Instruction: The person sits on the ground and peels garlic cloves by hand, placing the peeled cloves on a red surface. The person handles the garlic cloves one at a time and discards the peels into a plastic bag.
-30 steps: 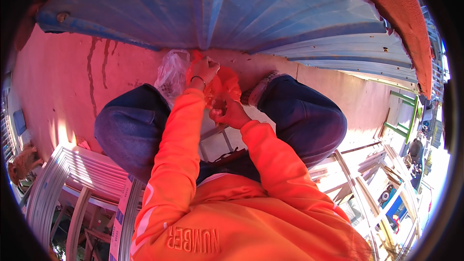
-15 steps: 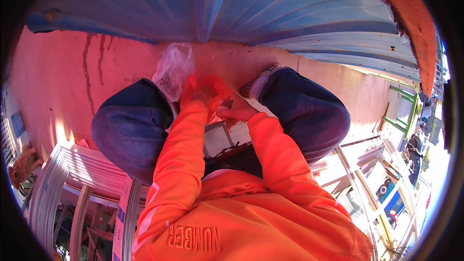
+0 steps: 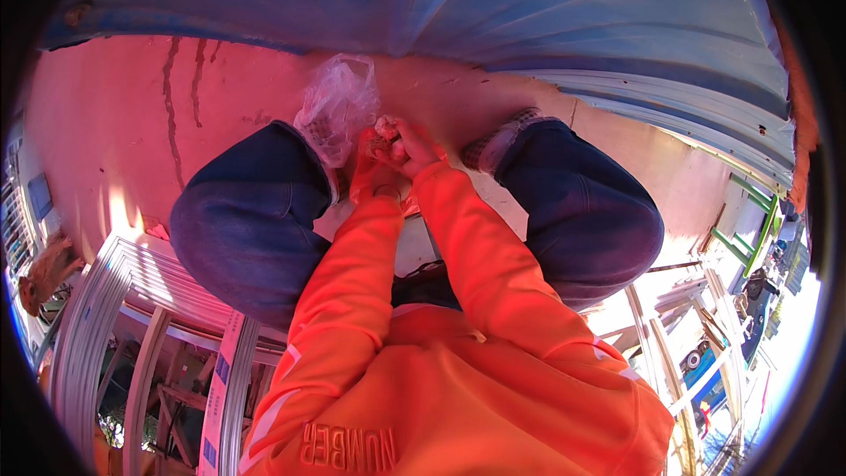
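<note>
Between my spread knees, both hands are close together over a red plastic bag (image 3: 363, 183). My left hand (image 3: 382, 178) is closed at the bag, its fingers partly covered by the red film and my other hand. My right hand (image 3: 418, 152) curls round a pale lumpy piece (image 3: 387, 129) that looks like a garlic bulb; another whitish lump shows beside its fingers. A clear plastic bag (image 3: 339, 101) stands crumpled just beyond and left of the hands, against my left shoe. What lies inside the red bag is hidden.
A blue corrugated metal sheet (image 3: 352, 0) spans the far side above the floor (image 3: 115, 123). Stacked pale frames (image 3: 84, 326) lean at the lower left. More frames (image 3: 661, 353) stand at the right, near a green metal frame (image 3: 753, 220). My knees flank the hands.
My right hand has moved forward and left, up against the left hand, bringing the pale lumpy piece over the red bag. The whole view has shifted slightly.
</note>
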Motion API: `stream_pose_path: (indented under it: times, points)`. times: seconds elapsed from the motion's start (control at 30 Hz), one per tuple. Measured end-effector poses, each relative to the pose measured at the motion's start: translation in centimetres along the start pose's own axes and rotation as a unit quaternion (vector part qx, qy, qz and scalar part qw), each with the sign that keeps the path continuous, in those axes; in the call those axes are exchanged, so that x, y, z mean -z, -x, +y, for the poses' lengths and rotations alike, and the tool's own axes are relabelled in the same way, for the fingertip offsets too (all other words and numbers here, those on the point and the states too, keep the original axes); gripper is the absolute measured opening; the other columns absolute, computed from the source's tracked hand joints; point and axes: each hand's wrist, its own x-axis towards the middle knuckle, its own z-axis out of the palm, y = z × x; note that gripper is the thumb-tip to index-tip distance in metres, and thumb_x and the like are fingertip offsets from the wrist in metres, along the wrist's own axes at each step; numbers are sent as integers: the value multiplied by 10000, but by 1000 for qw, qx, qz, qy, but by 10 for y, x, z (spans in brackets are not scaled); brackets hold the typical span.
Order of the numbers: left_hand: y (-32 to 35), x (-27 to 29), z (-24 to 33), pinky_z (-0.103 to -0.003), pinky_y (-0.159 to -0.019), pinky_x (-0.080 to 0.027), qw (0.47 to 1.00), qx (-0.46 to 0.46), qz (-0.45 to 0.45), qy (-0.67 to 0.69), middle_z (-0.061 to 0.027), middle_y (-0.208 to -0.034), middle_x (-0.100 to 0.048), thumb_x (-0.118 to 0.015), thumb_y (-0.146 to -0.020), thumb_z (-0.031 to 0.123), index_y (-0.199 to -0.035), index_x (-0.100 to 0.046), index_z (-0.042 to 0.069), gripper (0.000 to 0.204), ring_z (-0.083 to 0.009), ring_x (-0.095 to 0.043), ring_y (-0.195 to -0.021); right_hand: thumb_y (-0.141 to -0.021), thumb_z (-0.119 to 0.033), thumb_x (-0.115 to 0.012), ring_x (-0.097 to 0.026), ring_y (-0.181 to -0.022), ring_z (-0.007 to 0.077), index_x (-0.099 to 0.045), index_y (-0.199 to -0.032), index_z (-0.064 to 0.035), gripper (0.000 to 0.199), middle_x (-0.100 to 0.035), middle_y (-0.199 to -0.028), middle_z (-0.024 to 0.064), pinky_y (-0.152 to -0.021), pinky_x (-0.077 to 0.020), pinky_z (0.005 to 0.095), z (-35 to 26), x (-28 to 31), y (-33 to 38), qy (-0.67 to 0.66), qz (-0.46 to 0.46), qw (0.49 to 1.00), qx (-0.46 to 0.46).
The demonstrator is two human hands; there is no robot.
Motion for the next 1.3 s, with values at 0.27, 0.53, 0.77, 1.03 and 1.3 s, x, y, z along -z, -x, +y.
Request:
stream_pose_path:
  times: [0.27,0.53,0.77,1.03,1.3]
  points:
    - [-7,-6,-29,-378,-1020,-486,999,48,-3,-20,-105,-1428,-557,-558,-969,259,-1456,-485,175,499,-274,-540,-1305,-889,-228,-672,-560,-562,125,-517,-1097,-74,302,-528,-823,-32,-587,-585,367,17,96,-11,247,141,957,59]
    - [-16,-32,-51,-389,-990,-513,970,238,5,-44,-117,-1354,-638,-421,-1054,438,-1489,-457,263,470,-272,-631,-1221,-805,-204,-706,-661,-866,266,-348,-1273,-47,609,-609,-941,70,-732,-550,398,21,86,10,550,373,712,226]
    - [-17,11,1,-434,-902,-546,992,86,-83,33,-134,-1218,-683,-498,-1010,367,-1423,-454,237,435,-289,-683,-1095,-778,-215,-720,-664,-910,347,-455,-1210,-62,530,-612,-977,114,-754,-525,465,19,108,-6,641,411,588,273]
    - [7,23,20,-452,-865,-546,951,144,-34,270,-135,-1090,-705,-603,-941,242,-1216,-601,163,286,-304,-692,-1026,-867,-174,-656,-683,-933,367,-480,-1275,-52,461,-654,-1024,154,-771,-556,482,6,74,23,621,308,702,161]
    - [-5,50,28,-481,-868,-538,962,-107,-103,-228,-144,-1100,-706,-661,-862,135,-1030,-709,109,177,-311,-668,-1072,-914,-98,-578,-695,-848,296,-629,-1030,-22,148,-690,-995,127,-708,-571,425,5,130,-16,382,188,868,257]
